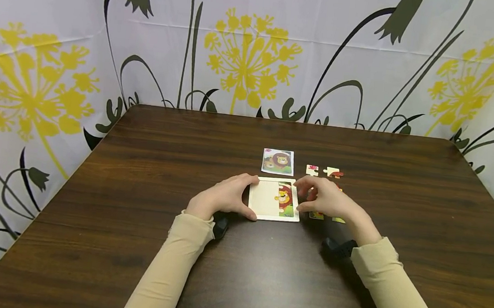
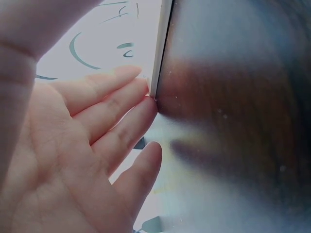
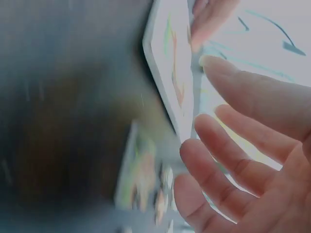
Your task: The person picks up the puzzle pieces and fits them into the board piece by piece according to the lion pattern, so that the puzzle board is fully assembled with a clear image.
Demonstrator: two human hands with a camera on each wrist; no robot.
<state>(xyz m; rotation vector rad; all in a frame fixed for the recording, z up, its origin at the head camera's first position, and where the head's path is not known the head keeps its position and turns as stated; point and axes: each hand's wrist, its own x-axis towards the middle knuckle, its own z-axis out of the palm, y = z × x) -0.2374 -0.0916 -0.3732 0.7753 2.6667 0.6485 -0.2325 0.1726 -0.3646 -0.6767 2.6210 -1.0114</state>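
A white puzzle tray (image 1: pixel 263 217) lies on the table with lion puzzle pieces (image 1: pixel 286 198) fitted along its right side; the left part is bare. My left hand (image 1: pixel 222 196) holds the tray's left side, thumb at the near corner and fingers at the far one. In the left wrist view, fingertips (image 2: pixel 150 104) meet the tray's edge (image 2: pixel 159 53). My right hand (image 1: pixel 328 197) is at the tray's right side with loosely bent fingers. The right wrist view has its fingertips (image 3: pixel 189 148) right at a corner of the tray (image 3: pixel 163 73), nothing between fingers and thumb.
Behind the tray lies a lion picture card (image 1: pixel 278 162). Loose puzzle pieces (image 1: pixel 312 170) are spread to the right, several partly hidden under the right hand. The dark wooden table (image 1: pixel 86 217) meets a flower-patterned curtain (image 1: pixel 165 30) at its back edge.
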